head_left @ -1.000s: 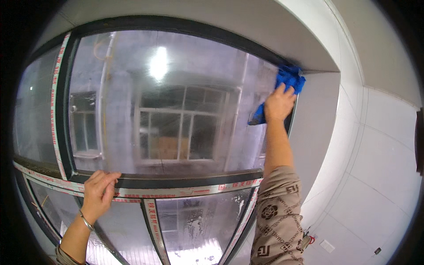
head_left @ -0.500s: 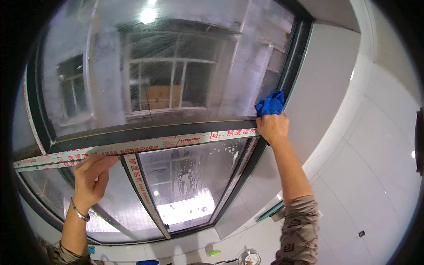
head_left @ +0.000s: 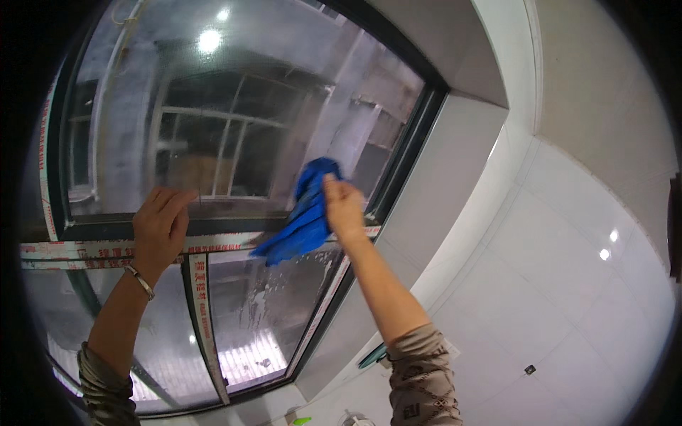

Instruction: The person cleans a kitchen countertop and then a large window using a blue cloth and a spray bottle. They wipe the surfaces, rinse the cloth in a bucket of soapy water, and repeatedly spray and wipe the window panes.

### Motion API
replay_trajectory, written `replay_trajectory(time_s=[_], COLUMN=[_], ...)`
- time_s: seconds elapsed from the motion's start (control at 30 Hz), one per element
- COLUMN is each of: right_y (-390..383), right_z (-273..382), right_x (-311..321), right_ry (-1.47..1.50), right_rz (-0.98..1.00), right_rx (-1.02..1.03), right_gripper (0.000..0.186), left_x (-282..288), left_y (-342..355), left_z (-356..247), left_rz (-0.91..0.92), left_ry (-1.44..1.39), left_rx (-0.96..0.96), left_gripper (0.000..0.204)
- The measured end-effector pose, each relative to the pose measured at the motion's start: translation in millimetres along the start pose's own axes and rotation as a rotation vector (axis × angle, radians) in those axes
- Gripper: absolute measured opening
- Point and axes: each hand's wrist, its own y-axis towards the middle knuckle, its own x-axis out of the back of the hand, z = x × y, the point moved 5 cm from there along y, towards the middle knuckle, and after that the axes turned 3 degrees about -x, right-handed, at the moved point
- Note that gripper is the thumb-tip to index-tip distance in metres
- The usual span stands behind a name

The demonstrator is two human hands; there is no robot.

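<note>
A blue cloth [head_left: 305, 213] hangs from my right hand [head_left: 344, 207], whose fingers are closed on its upper right part. The cloth spreads down and left across the lower bar of the dark window frame [head_left: 224, 226]. Behind it is the large upper glass pane [head_left: 284, 121]. Further left, my left hand [head_left: 162, 221] is raised in front of the same bar. It holds nothing visible, its fingers bent forward toward the glass and the thumb apart. Whether its fingertips touch the pane I cannot tell.
Below the bar, a lower pane [head_left: 263, 305] carries white suds and streaks. Printed protective film [head_left: 106, 250] covers parts of the frame. A white tiled wall [head_left: 526, 263] with a small dark fitting [head_left: 529, 370] runs along the right. A green object [head_left: 302, 421] lies at the bottom.
My right hand has moved left from the frame's lower right corner, and the bunched cloth now hangs spread out. My left hand has risen off the film-covered bar. The view has shifted right.
</note>
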Motion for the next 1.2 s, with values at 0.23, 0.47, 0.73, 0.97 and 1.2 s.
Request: replay_trajectory(time_s=[0.23, 0.47, 0.73, 0.97, 1.2], right_y=[139, 204, 203, 207, 191], right_z=[93, 40, -3, 63, 23], right_x=[168, 176, 95, 166, 138], right_ry=[-0.822, -0.997, -0.885, -1.399, -1.289], right_rz=[-0.587, -0.663, -0.579, -0.828, -0.692], right_rx=[0.449, 0.539, 0.737, 0.808, 0.747], right_gripper=[0.022, 0.022, 0.004, 0.017, 0.014], left_x=[2, -4, -19, -10, -12], left_y=[-3, 2, -5, -7, -4], left_z=[7, 4, 4, 1, 2], left_rz=[0.029, 0.052, 0.110, 0.137, 0.136], left_ry=[0.079, 0.189, 0.256, 0.284, 0.264], left_rx=[0.125, 0.108, 0.014, -0.024, 0.006], left_gripper=[0.026, 0.024, 0.024, 0.024, 0.021])
